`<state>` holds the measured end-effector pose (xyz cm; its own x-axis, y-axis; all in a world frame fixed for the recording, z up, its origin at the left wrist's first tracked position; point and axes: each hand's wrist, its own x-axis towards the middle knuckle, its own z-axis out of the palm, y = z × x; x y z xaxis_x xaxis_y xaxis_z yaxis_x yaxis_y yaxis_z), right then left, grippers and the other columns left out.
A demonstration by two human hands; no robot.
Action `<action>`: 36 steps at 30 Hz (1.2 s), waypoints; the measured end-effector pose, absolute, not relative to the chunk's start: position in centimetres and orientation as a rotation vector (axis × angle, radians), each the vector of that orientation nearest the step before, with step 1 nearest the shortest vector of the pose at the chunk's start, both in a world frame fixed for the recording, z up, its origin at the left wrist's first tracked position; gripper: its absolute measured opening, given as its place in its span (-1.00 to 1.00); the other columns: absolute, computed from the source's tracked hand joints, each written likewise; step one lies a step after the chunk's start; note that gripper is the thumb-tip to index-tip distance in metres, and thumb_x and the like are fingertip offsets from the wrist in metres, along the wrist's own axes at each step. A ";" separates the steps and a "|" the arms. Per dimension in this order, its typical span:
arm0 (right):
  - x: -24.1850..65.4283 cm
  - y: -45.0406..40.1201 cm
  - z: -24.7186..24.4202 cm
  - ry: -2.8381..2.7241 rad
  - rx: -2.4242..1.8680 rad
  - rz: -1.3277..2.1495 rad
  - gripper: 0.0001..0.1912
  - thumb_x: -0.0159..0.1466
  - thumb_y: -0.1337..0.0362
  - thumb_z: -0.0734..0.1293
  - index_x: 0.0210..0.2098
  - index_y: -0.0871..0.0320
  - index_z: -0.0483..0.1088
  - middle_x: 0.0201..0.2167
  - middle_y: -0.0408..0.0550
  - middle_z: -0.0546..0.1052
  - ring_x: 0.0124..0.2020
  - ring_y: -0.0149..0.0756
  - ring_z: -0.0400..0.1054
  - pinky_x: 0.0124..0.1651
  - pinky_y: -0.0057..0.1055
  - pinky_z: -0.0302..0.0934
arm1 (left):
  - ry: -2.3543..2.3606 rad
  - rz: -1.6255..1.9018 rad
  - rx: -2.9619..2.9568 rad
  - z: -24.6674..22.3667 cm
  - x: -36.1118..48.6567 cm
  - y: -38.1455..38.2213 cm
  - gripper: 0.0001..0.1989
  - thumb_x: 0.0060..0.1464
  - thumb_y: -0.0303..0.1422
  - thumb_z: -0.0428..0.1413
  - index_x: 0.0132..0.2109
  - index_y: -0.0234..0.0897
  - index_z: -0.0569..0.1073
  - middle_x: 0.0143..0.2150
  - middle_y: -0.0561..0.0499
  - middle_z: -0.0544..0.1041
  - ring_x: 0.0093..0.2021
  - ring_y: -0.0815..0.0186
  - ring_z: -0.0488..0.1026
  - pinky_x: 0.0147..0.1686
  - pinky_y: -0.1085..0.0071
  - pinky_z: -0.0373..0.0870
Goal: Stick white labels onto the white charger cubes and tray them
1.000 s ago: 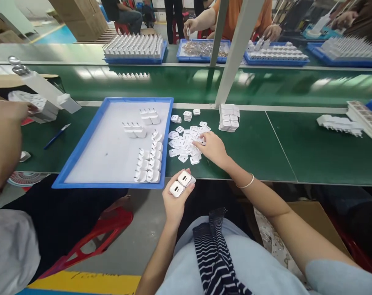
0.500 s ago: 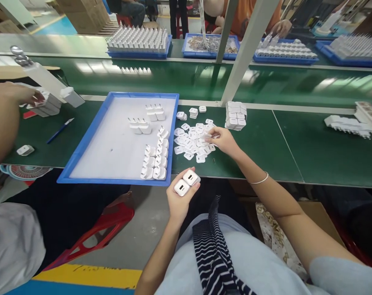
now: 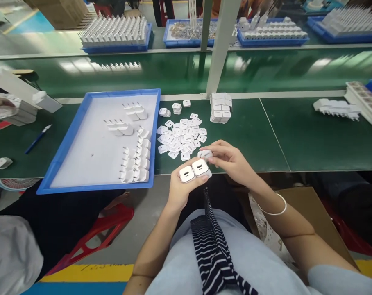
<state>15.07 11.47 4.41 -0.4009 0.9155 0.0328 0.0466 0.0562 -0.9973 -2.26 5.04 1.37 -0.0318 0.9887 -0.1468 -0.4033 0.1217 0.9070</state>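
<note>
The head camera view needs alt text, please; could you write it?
The left hand holds two white square charger bodies side by side while the right hand pinches a small white cover piece beside them, near a blue plastic tray.

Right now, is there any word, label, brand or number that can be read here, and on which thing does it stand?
None can be read.
Chargers in the left hand: no print visible.
Yellow floor strip: faint marks, too blurred to read.

We see two white chargers (image 3: 193, 171) of smooth, slightly glossy plastic, like the small caps (image 3: 180, 135). The blue tray (image 3: 63, 151) is plastic with a matt white liner. The green counter (image 3: 266, 135) looks matt; the belt (image 3: 173, 73) behind shines.
</note>
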 end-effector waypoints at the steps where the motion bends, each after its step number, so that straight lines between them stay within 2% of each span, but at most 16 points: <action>1: 15.3 11.2 4.5 -1.589 -0.994 1.402 -0.74 0.29 0.26 0.43 -0.03 0.03 0.63 -0.16 -0.03 0.45 -0.25 -0.37 0.39 -0.31 -0.47 0.36 | 1.014 1.327 0.804 1.5 -1.9 5.0 -0.53 -0.19 -0.42 0.46 -0.04 -0.12 0.66 0.00 0.00 0.67 0.00 0.25 0.58 0.02 0.41 0.49; 4: 16.0 10.6 4.3 -1.572 -0.992 1.382 -0.75 0.32 0.25 0.42 -0.02 0.03 0.63 -0.21 -0.06 0.46 -0.29 -0.40 0.38 -0.38 -0.53 0.33 | 1.029 1.345 0.904 1.8 -1.2 4.8 -0.54 -0.14 -0.43 0.45 -0.02 -0.11 0.65 0.08 -0.01 0.63 0.12 0.19 0.54 0.15 0.33 0.45; 8: 16.9 10.3 3.7 -1.482 -1.064 1.303 -0.81 0.31 0.28 0.43 -0.09 0.11 0.63 -0.35 -0.11 0.55 -0.46 -0.46 0.39 -0.44 -0.52 0.34 | 1.123 1.383 1.041 2.1 -0.5 4.7 -0.54 -0.13 -0.45 0.44 -0.02 -0.11 0.65 0.12 -0.05 0.61 0.19 0.15 0.52 0.26 0.23 0.40; 13: 18.4 9.8 4.7 -1.339 -1.119 1.195 -0.77 0.34 0.36 0.39 -0.02 0.10 0.57 -0.49 -0.20 0.54 -0.56 -0.50 0.37 -0.48 -0.56 0.34 | 1.255 1.438 1.233 2.8 -0.4 4.6 -0.54 -0.12 -0.47 0.43 -0.01 -0.14 0.64 0.09 -0.09 0.62 0.14 0.15 0.55 0.18 0.21 0.49; 19: 18.2 7.9 7.3 -1.411 -1.002 1.494 -0.88 0.27 0.36 0.48 -0.20 0.13 0.52 -0.52 -0.20 0.57 -0.63 -0.53 0.35 -0.57 -0.61 0.28 | 1.329 1.424 1.446 3.9 -0.3 4.3 -0.52 -0.12 -0.52 0.41 0.01 -0.14 0.63 0.09 -0.06 0.61 0.08 0.19 0.59 0.12 0.26 0.54; 23: 17.3 7.4 7.6 -1.417 -1.010 1.515 -0.89 0.27 0.34 0.48 -0.19 0.15 0.54 -0.59 -0.24 0.51 -0.68 -0.58 0.28 -0.61 -0.65 0.20 | 1.353 1.422 1.543 4.4 -0.2 4.1 -0.52 -0.08 -0.55 0.38 0.02 -0.14 0.62 0.08 -0.05 0.61 0.07 0.20 0.59 0.11 0.26 0.55; 32: 16.8 7.2 7.4 -1.462 -1.037 1.463 -0.92 0.26 0.37 0.48 -0.22 0.15 0.59 -0.59 -0.21 0.52 -0.67 -0.56 0.27 -0.61 -0.63 0.23 | 1.374 1.416 1.621 4.4 -0.3 3.9 -0.55 -0.04 -0.53 0.37 0.03 -0.15 0.60 0.09 -0.06 0.60 0.07 0.18 0.59 0.09 0.26 0.56; 36: 16.7 7.2 7.5 -1.452 -1.049 1.471 -0.84 0.23 0.43 0.49 -0.19 0.14 0.60 -0.59 -0.22 0.51 -0.68 -0.56 0.27 -0.62 -0.62 0.23 | 1.360 1.422 1.625 4.4 -0.3 3.9 -0.55 -0.02 -0.55 0.36 0.04 -0.15 0.59 0.10 -0.05 0.60 0.08 0.20 0.58 0.10 0.26 0.56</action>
